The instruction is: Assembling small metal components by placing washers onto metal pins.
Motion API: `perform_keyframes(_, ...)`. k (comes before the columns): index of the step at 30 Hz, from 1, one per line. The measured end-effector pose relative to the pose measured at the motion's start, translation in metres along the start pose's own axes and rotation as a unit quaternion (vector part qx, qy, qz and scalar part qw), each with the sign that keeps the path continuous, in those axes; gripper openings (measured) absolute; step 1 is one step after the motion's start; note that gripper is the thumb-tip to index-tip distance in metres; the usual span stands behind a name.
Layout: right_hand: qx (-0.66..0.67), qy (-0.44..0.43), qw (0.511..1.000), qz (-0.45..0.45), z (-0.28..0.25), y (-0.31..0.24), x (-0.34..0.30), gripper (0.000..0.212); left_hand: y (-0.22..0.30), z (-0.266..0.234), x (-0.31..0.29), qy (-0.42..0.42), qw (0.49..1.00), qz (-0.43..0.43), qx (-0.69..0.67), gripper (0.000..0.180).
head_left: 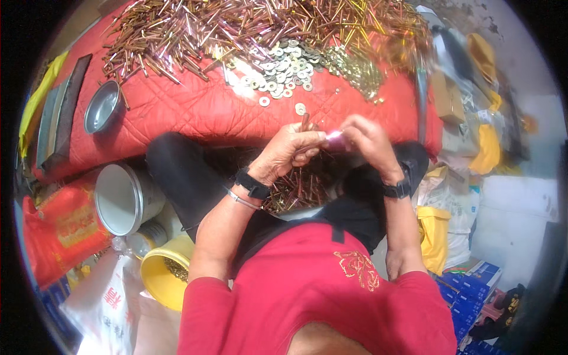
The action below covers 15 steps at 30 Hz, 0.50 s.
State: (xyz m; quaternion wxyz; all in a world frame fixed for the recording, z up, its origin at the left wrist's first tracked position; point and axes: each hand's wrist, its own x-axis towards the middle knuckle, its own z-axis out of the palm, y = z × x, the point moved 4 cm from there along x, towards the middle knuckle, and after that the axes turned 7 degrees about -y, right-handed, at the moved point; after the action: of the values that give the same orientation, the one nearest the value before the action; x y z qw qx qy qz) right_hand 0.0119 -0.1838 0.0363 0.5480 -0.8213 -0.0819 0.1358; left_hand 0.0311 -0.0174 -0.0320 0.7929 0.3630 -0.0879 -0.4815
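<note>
My left hand [290, 149] is closed around a coppery bolt [305, 121], whose end pokes up past the thumb and forefinger. Close by on the right, my right hand [368, 143] has its fingers curled and a little smeared by motion. Between the two hands a pinkish metallic glint [336, 141] shows; the fingers and the glare hide what it belongs to. Just beyond my left hand a single washer [300, 109] lies on the red quilted cover [195, 112]. Farther back spread a heap of flat washers [287, 68] and a patch of small gold-coloured nuts [361, 74].
Coppery bolts [260, 26] cover the far part of the quilt, and more bolts [299, 192] lie between my legs. A metal bowl [102, 107] sits at left. Below it stand a white bucket [118, 198] and a yellow bucket [160, 284]. Blue boxes [470, 302] are at lower right.
</note>
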Motion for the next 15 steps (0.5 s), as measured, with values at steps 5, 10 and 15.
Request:
perform_keyframes(5,-0.112,-0.015,0.993,-0.026,0.0,0.017,-0.01,0.031,0.001,0.001,0.001,0.03,0.985,0.016,0.167,0.017)
perform_keyframes(10,-0.1,-0.029,0.993,0.047,0.0,0.015,-0.002,0.036,0.007,0.007,0.001,0.058,0.966,0.106,0.23,0.022)
perform_keyframes(15,-0.206,-0.012,0.969,-0.134,0.0,-0.003,0.009,0.046,0.018,0.003,-0.002,0.088,0.963,0.134,0.215,0.015)
